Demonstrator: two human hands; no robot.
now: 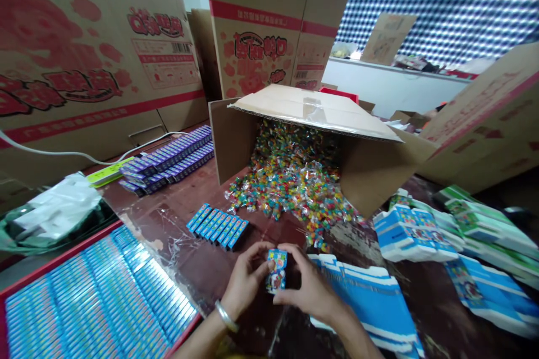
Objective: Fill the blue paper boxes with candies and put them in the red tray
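We've got the small blue box (277, 271) just above the worktop (263, 233), nearest us, between the left hand (247, 276) and right hand (309, 286). Left fingers grip it, thumb on the printed face; right fingers close on it too, thumb at the near end, forefinger by the far end. Risks as we judge them: walls look like thin card, so a hard thumb press could dent the face or buckle an edge. If the right lets go early, the left pinch could let the box twist or slip. Right wrist sits close to the flat blue cartons (370, 303); a sideways swing could fan that stack. A reach forward could scatter the loose wrapped candies (290, 185), or a left elbow-out move could skew the row of blue boxes (219, 227). Orientation: printed face up toward us, long axis near-to-far, far end pointing roughly at the candies. Short ends are partly covered by fingers, so we can't tell whether either flap is open.
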